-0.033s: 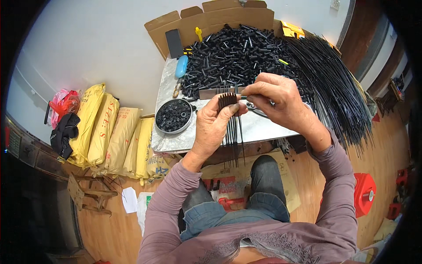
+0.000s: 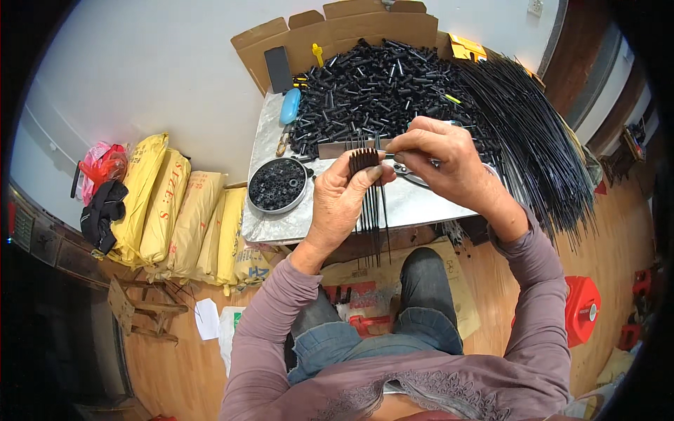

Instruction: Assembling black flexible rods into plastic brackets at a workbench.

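My left hand [image 2: 338, 200] grips a fanned row of thin black rods [image 2: 372, 217]. The thick dark ends of the rods stand side by side at my thumb, and the thin shafts hang down over the table's front edge. To the right, my right hand [image 2: 446, 158] is closed in a pinch close to my left fingertips. What it pinches is small and mostly hidden by the fingers. Behind both hands lies a big heap of short black tubular parts [image 2: 372, 91]. A round dish [image 2: 250, 201] of small black rings stands left of my left hand.
Long black rods [image 2: 540, 133] lie in a large sheaf over the table's right side. A cardboard screen [image 2: 246, 45] backs the heap, with a phone [image 2: 278, 69] and a blue case [image 2: 290, 106] beside it. Yellow sacks [image 2: 165, 210] line the left wall. A red container [image 2: 581, 311] sits on the floor.
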A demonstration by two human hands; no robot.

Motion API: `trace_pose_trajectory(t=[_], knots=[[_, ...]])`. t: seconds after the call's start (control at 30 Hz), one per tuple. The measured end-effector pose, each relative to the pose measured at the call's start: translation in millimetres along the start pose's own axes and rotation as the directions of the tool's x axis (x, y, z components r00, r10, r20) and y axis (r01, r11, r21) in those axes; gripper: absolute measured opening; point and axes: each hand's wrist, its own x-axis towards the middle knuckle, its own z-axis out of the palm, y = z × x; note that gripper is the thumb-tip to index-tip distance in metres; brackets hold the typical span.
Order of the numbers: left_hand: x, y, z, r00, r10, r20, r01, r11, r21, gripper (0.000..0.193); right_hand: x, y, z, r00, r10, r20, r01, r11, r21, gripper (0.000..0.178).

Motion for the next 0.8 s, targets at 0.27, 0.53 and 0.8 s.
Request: trace_pose_trajectory(t=[0.27, 0.53, 0.8], knots=[[1, 1, 3, 0.999, -0.017, 0.049, 0.016, 1.0, 0.009, 0.02, -3, -3, 1, 0.99, 0.144, -0.011, -0.142, 0.983, 0.118, 0.006], [8, 9, -2, 0.983, -0.103, 0.15, 0.105, 0.994, -0.002, 0.022, 4, 6, -8, 0.99, -0.144, -0.009, 0.143, 0.987, -0.069, 0.015], [15, 12, -14, 0.972, -0.094, 0.218, 0.061, 0.986, 0.152, 0.027, 7, 10, 5, 0.999, -0.051, -0.009, 0.052, 0.991, 0.123, 0.015]])
